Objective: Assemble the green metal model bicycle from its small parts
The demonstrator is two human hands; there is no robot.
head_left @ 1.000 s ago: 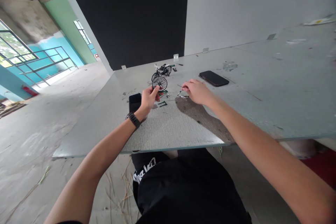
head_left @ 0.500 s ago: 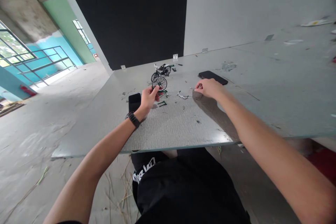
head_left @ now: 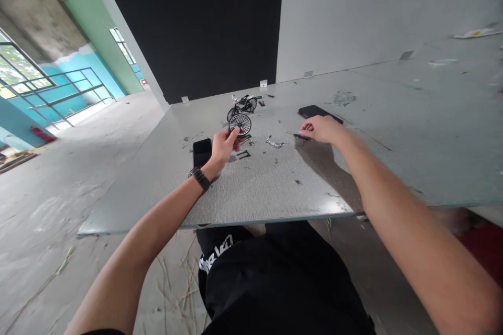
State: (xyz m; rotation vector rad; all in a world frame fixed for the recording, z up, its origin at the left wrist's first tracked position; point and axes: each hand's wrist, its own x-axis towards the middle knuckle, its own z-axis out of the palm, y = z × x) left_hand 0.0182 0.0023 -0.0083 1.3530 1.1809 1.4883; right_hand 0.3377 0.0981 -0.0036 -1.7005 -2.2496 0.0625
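Upright in my left hand (head_left: 223, 147) is a small spoked model bicycle wheel (head_left: 240, 124), pinched at its lower edge between thumb and fingers. Green frame parts (head_left: 243, 154) lie just beside that hand. My right hand (head_left: 320, 129) is low over the table with its fingers curled together. Something small may be between its fingertips, but I cannot make it out. A small screwdriver (head_left: 301, 136) with a dark handle lies at those fingertips, its thin shaft pointing left. Between my hands rests a silver handlebar-like part (head_left: 274, 142).
A small model bicycle (head_left: 242, 105) stands behind the wheel, with little dark parts (head_left: 262, 103) near it. One phone (head_left: 201, 152) lies by my left wrist, another phone (head_left: 319, 113) behind my right hand. A black panel (head_left: 200, 26) rises at the table's (head_left: 251, 199) back edge.
My right hand has shifted slightly right, and the screwdriver's dark handle now shows beside the fingertips. The left hand keeps the wheel in the same place.
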